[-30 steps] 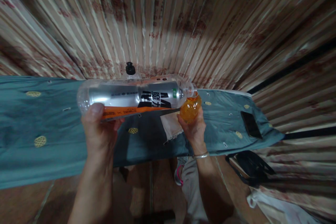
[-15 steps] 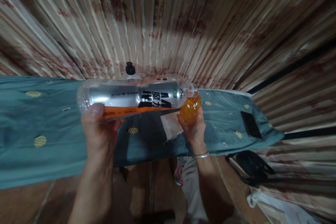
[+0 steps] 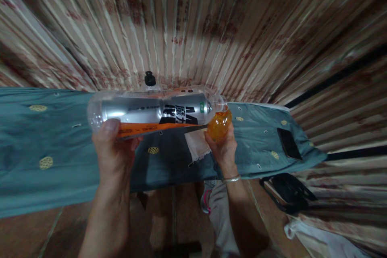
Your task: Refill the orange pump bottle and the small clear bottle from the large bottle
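My left hand (image 3: 113, 149) is closed around the base end of a large clear plastic bottle (image 3: 151, 111) with a silver and orange label, held on its side with a thin layer of orange liquid along its lower side. Its mouth points right, over a small round container (image 3: 219, 124) full of orange liquid, which my right hand (image 3: 225, 149) grips from below. Both are held above a table under a teal cloth (image 3: 45, 141) with yellow dots.
A black-capped bottle (image 3: 150, 80) stands behind the big bottle. A white cloth scrap (image 3: 196, 145) and a black phone (image 3: 289, 144) lie on the teal cloth. A black object (image 3: 290, 193) sits low at right. Striped curtains (image 3: 193, 24) hang behind.
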Motion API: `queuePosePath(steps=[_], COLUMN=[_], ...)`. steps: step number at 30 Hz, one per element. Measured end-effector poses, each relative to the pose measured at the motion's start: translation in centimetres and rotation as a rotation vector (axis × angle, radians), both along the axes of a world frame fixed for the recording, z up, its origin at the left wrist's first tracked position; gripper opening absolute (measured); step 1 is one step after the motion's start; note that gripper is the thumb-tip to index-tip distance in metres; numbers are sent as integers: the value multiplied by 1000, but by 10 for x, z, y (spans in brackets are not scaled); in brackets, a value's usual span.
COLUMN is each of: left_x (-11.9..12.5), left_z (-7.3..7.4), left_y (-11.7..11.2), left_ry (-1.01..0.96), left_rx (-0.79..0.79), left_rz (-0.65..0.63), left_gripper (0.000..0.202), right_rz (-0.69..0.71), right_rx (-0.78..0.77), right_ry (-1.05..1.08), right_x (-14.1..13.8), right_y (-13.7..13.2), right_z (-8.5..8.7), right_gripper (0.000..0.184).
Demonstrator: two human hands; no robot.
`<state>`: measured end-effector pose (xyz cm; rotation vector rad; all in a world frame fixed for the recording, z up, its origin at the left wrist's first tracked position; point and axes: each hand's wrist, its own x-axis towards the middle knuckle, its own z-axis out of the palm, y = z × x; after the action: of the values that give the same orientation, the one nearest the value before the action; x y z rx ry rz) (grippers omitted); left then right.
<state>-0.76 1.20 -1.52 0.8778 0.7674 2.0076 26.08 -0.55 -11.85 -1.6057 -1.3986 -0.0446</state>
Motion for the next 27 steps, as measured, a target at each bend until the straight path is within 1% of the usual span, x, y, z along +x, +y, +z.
queuePosePath(steps=[4, 10, 16, 20, 22, 27], left_x=[0, 3, 3, 3, 3, 3], left_z=[1, 4, 6, 7, 6, 5], left_y=[0, 1, 0, -1, -1, -1], left_ry=[15, 12, 18, 1, 3, 26], left_rx=[17, 20, -11, -42, -38, -9], left_rz=[-9, 16, 23, 22, 22, 18], left_gripper=[42, 35, 41, 43, 44, 41], right_rz=[-6, 11, 15, -28, -44, -19], right_rx=[0, 3, 9, 7, 2, 23], right_ry=[-8, 7, 3, -27, -37, 0], right_x=[0, 1, 0, -1, -2, -1], right_y=[0, 0, 1, 0, 0, 0], right_z=[-2, -3, -1, 1, 1, 0], right_gripper=[92, 93, 92, 90, 89, 90])
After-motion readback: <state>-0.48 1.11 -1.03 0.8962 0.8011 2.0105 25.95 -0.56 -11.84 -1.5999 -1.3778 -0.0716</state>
